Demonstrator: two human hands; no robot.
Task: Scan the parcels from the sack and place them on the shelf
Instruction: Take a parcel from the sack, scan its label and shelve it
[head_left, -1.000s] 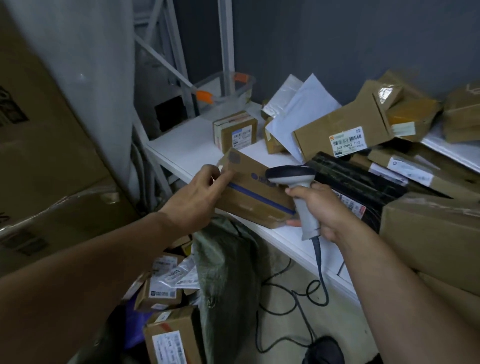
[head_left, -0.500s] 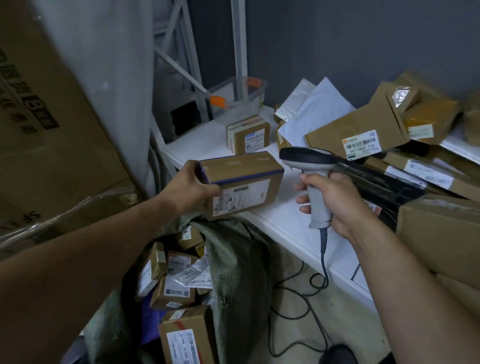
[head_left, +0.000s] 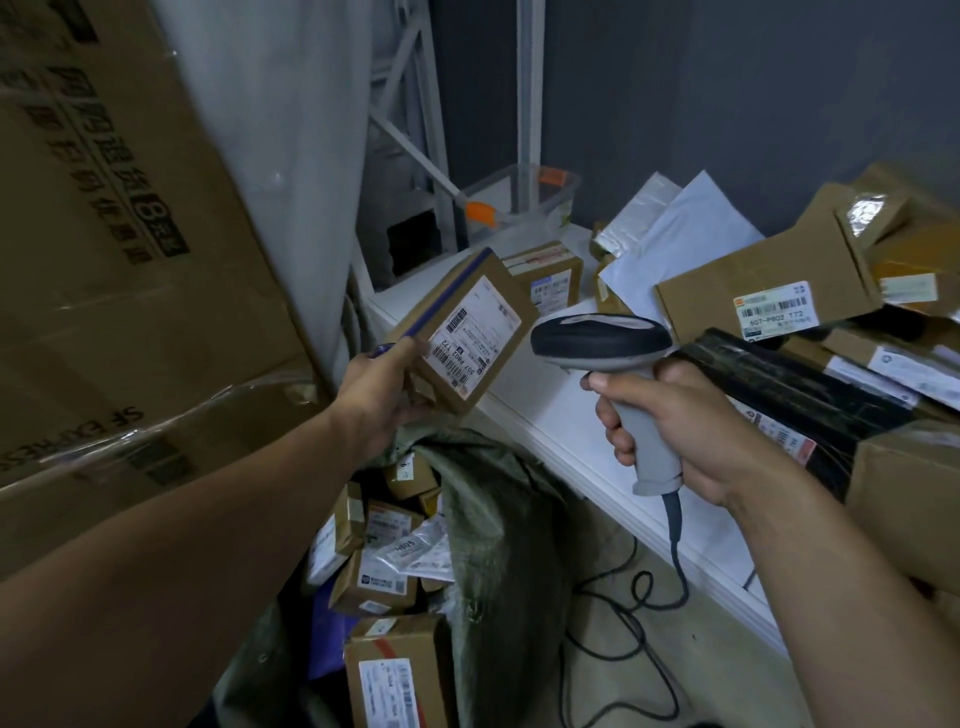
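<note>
A small brown parcel (head_left: 470, 332) was held in the air by the left hand (head_left: 382, 395) above the open mouth of the green sack (head_left: 498, 525), just off the front corner of the white shelf (head_left: 561, 436). The left hand gripped the parcel's near end, thumb along the blue-taped edge and fingers curled beneath. The box's long axis ran up and away from that hand towards the shelf. Its white label (head_left: 475, 330) was tilted to face right and back towards the wearer.

The right hand (head_left: 696, 421) was wrapped round the grey handle of the scanner (head_left: 602, 340), forefinger at the front of the grip. The scanner's dark head was level with the label and pointed left at it, just beside the parcel's right edge but not touching. Its cable (head_left: 675, 530) trailed down to the floor.

The parcel sat directly left of the scanner's nose, and the label's barcodes lay at the hand end of the box, so the read appeared to depend on that face staying turned towards the head. Once the parcel was scanned, the left hand, already holding it, looked the nearer one to set it down on the bare strip of shelf, which lay just beyond and to the right. More boxes (head_left: 384, 582) remained in the sack.
</note>
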